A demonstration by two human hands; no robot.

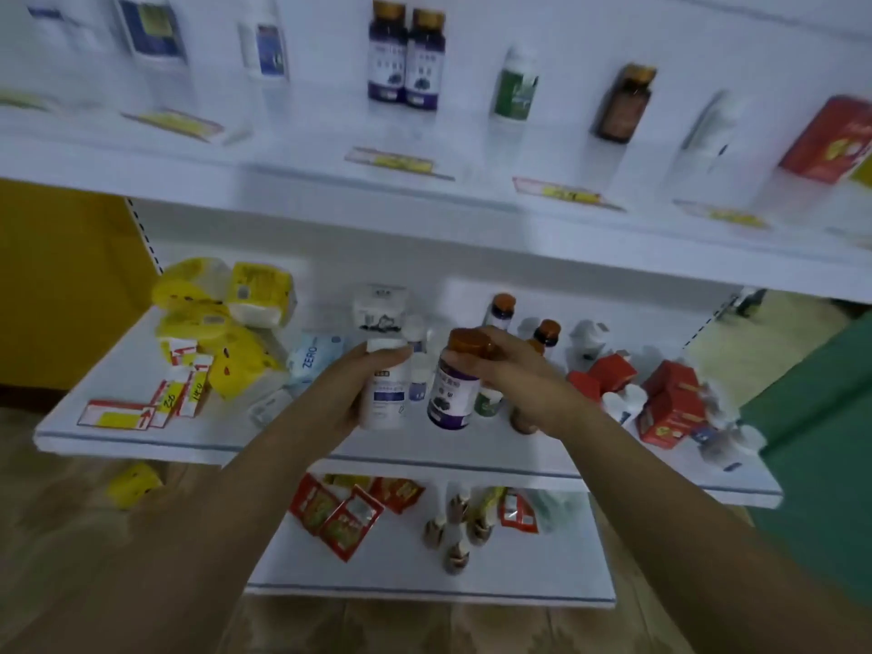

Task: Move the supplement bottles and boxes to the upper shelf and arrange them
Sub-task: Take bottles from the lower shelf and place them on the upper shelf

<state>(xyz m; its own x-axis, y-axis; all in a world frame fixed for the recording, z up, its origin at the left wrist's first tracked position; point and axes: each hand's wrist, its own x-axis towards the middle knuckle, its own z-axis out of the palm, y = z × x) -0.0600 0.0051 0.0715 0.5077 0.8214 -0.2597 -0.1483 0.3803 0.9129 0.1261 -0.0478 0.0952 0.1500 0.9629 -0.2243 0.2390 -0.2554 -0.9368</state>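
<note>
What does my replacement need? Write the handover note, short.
Left hand grips a white plastic bottle with a blue label. Right hand holds a purple-labelled dark bottle by its orange cap. Both are over the middle shelf.
Done: several bottles and a red box stand on the upper shelf.
Left: shelve these two, then the red boxes and remaining bottles.

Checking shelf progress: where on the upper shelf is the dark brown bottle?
Head view: the dark brown bottle stands right of centre on the upper shelf, between a green-labelled bottle (left) and a blurred white bottle (right).
</note>
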